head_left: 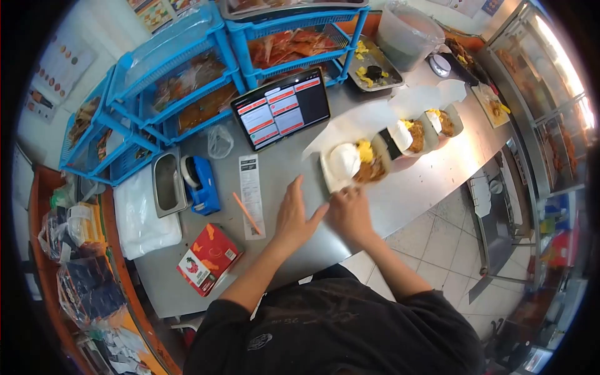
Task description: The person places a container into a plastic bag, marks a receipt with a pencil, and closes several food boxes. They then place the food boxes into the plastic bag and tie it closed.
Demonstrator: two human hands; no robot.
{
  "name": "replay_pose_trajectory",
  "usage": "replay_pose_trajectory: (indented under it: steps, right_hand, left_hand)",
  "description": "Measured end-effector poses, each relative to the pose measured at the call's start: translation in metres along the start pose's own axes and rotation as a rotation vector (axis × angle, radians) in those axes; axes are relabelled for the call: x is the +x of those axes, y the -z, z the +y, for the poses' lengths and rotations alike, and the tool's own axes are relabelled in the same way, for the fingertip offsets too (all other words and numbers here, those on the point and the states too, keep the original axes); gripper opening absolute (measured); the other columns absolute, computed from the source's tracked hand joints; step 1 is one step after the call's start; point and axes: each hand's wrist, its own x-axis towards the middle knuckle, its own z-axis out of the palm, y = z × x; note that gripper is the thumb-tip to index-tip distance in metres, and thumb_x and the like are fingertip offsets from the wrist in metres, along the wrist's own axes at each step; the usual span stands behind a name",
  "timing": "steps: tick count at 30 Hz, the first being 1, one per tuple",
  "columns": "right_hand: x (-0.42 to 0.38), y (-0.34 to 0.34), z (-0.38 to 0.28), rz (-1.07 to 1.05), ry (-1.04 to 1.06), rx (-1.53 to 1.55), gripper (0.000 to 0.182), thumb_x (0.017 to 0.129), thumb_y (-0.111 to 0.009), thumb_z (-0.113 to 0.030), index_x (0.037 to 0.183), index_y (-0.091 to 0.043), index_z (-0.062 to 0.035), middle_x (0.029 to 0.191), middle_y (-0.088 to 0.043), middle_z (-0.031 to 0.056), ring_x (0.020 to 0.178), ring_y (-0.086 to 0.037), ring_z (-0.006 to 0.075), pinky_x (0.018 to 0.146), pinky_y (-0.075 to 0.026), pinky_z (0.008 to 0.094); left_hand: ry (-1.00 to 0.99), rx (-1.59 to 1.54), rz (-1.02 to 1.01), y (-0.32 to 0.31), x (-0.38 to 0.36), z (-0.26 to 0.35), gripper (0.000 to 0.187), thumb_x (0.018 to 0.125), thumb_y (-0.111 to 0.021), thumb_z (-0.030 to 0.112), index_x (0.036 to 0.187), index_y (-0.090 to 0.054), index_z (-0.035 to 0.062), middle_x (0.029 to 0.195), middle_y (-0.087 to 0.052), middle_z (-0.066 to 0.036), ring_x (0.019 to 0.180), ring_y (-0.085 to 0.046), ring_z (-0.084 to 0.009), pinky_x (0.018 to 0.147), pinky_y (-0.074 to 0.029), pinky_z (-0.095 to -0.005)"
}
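Observation:
My left hand (297,215) is over the steel table, fingers apart and holding nothing, between the paper receipt (250,194) and the nearest food box. My right hand (349,212) is at the near edge of that open white box (329,177), its fingers bent together; whatever they may hold is hidden. Inside the box are white rice (345,161), yellow pieces (365,150) and brown meat (371,170). Two more open boxes with rice and meat, a middle one (427,144) and a far one (457,122), stand in a row to the right.
A tablet (281,109) stands behind my hands, before blue racks (234,47). Left are an orange pen (247,213), red box (210,259), blue tape dispenser (204,187) and steel pan (169,181). A metal tray (389,77) and plastic tub (409,37) stand at the back.

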Motion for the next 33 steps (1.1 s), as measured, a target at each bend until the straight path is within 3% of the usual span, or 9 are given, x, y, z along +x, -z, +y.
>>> replay_pose_trajectory:
  steps: [6,10,12,13,16,23,29,32,33]
  right_hand:
    - [-0.014,0.078,-0.009,0.202,-0.117,0.627,0.028,0.067,-0.060,0.004,0.095,-0.060,-0.0006,0.087,-0.058,0.0118,0.083,-0.053,0.0283,0.074,-0.044,0.0359]
    - [0.033,0.106,0.010,0.674,-0.067,0.220,0.027,0.073,-0.064,-0.005,0.099,-0.058,0.0009,0.088,-0.058,0.0165,0.086,-0.053,0.0340,0.078,-0.043,0.0414]
    - [0.044,0.102,0.017,0.321,0.087,0.518,0.027,0.076,-0.061,-0.004,0.103,-0.057,0.0013,0.085,-0.057,0.0166,0.084,-0.054,0.0343,0.076,-0.044,0.0399]
    - [0.044,0.089,0.032,0.055,0.147,0.563,0.027,0.078,-0.057,-0.003,0.105,-0.058,-0.0003,0.084,-0.058,0.0168,0.080,-0.057,0.0328,0.072,-0.046,0.0369]
    - [0.050,0.082,0.018,0.126,0.170,0.627,0.024,0.080,-0.054,0.000,0.104,-0.059,-0.0022,0.081,-0.060,0.0160,0.073,-0.059,0.0304,0.066,-0.047,0.0344]
    - [0.045,0.068,0.022,0.218,0.256,0.727,0.021,0.078,-0.053,0.007,0.095,-0.063,-0.0021,0.081,-0.063,0.0123,0.067,-0.062,0.0267,0.063,-0.049,0.0313]
    - [0.044,0.077,0.023,0.116,0.347,0.819,0.011,0.076,-0.060,0.003,0.087,-0.062,0.0005,0.084,-0.064,0.0109,0.070,-0.062,0.0237,0.064,-0.049,0.0302]
    - [0.025,0.087,0.015,0.045,0.082,0.848,0.017,0.075,-0.065,-0.004,0.090,-0.060,0.0015,0.085,-0.062,0.0129,0.072,-0.062,0.0240,0.066,-0.049,0.0304]
    - [0.015,0.093,0.023,-0.225,0.134,0.812,0.025,0.075,-0.067,-0.008,0.097,-0.058,0.0012,0.090,-0.060,0.0136,0.077,-0.061,0.0247,0.069,-0.048,0.0313]
  left_hand:
    - [0.558,-0.050,-0.445,0.001,0.018,-0.006,0.067,0.074,-0.068,0.020,0.128,-0.034,-0.0015,0.124,-0.047,-0.026,0.114,-0.047,-0.0389,0.092,-0.040,-0.0423]
    - [0.813,0.057,-0.480,0.060,0.011,0.031,0.050,0.074,-0.068,0.016,0.116,-0.046,-0.0003,0.112,-0.056,-0.021,0.102,-0.055,-0.0347,0.085,-0.044,-0.0398]
    - [0.046,0.295,0.330,0.065,0.019,0.030,0.032,0.077,-0.065,0.012,0.104,-0.053,0.0006,0.096,-0.061,-0.017,0.086,-0.060,-0.0309,0.078,-0.046,-0.0391]
    - [-0.146,0.258,0.437,0.061,0.038,0.023,0.021,0.079,-0.064,0.011,0.097,-0.056,0.0025,0.084,-0.062,-0.013,0.076,-0.060,-0.0304,0.074,-0.047,-0.0394]
    - [0.001,-0.051,0.065,0.061,0.048,-0.004,0.013,0.080,-0.061,0.005,0.093,-0.059,0.0035,0.085,-0.062,-0.012,0.079,-0.060,-0.0298,0.074,-0.048,-0.0364]
    - [-0.151,-0.261,0.196,0.061,0.027,-0.028,0.009,0.079,-0.057,-0.004,0.084,-0.062,0.0011,0.084,-0.065,-0.011,0.077,-0.063,-0.0212,0.069,-0.049,-0.0293]
    - [-0.081,-0.347,0.017,0.078,0.025,-0.016,0.006,0.075,-0.064,-0.002,0.080,-0.063,0.0024,0.082,-0.065,-0.009,0.075,-0.063,-0.0169,0.070,-0.049,-0.0257]
    - [0.238,-0.473,-0.009,0.082,0.011,-0.006,0.014,0.074,-0.067,0.004,0.088,-0.063,0.0038,0.087,-0.064,-0.009,0.083,-0.062,-0.0210,0.076,-0.048,-0.0295]
    - [0.137,-0.327,-0.236,0.090,-0.001,-0.016,0.019,0.075,-0.068,0.008,0.093,-0.061,0.0033,0.089,-0.063,-0.010,0.090,-0.060,-0.0218,0.080,-0.046,-0.0308]
